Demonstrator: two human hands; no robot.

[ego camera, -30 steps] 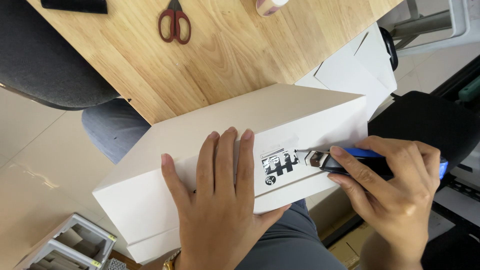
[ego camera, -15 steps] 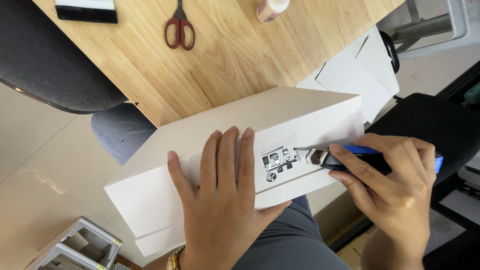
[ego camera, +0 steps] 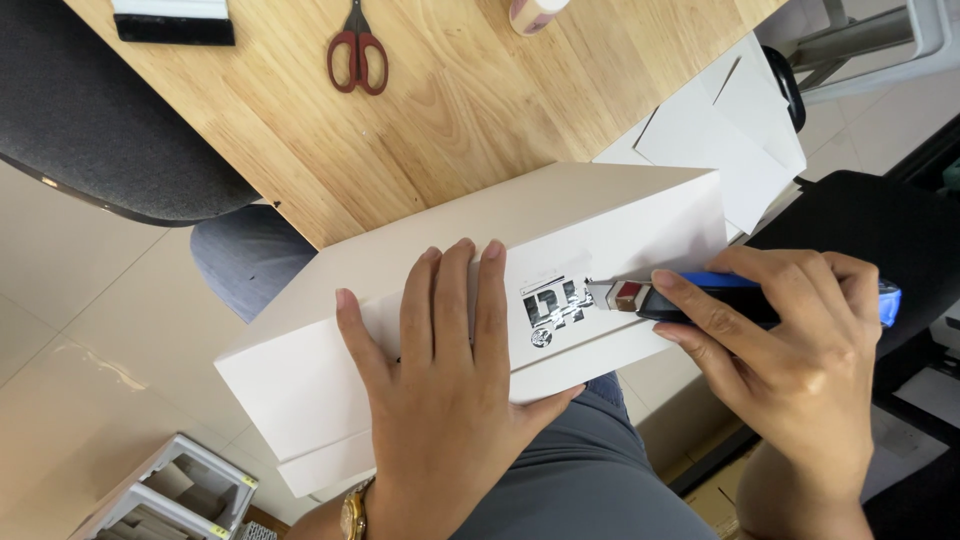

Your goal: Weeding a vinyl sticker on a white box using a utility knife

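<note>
A long white cardboard box lies across my lap, its far end against the wooden table's edge. My left hand presses flat on the box's near side, fingers spread beside a small black-and-white sticker. My right hand grips a blue and black utility knife. Its short blade touches the box just right of the sticker.
On the wooden table lie red-handled scissors, a black and white flat tool and a tape roll. A dark chair seat sits left. White card sheets lie right; a grey organiser stands on the floor.
The view has shifted slightly. The knife blade has moved a little to the right along the box beside the sticker. My left hand keeps pressing on the box.
</note>
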